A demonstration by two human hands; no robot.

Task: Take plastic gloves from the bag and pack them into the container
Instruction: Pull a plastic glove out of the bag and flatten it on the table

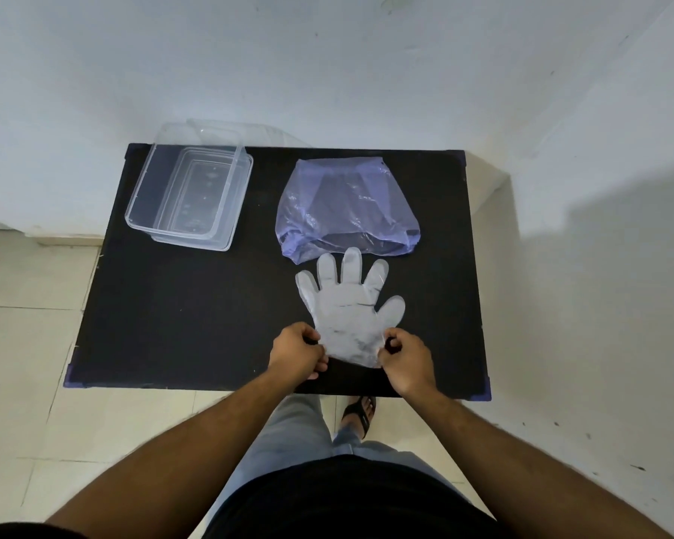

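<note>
We stand at the near edge of a black table (172, 305), looking down. A clear plastic glove (347, 313) lies flat on it, just right of centre, its five fingers splayed and pointing toward 12 o'clock, cuff toward us at 6 o'clock. We pinch the cuff at both corners: the left hand (297, 354) grips the cuff's 9 o'clock corner, thumb and fingers pressed together on the film; the right hand (405, 357) does the same at the 3 o'clock corner, fingers curled in. Both forearms reach in from 6 o'clock. Just past the glove's fingertips, at 12 o'clock from it, sits a bluish-purple translucent bag (347, 208), crumpled, its open mouth facing us; the glove's middle fingertip touches or overlaps the bag's near rim, we cannot tell which. We cannot tell what the bag holds. At about 10 o'clock from the glove, well apart from it, near the table's far-left corner, sits a clear rectangular container (189, 192), open-topped, and resting on what looks like its own clear lid; nothing shows inside it. Below the table's near edge we see pale trousers and one dark sandal (360, 412) on a light tiled floor (28, 344). A white wall (327, 64) rises behind the table.
</note>
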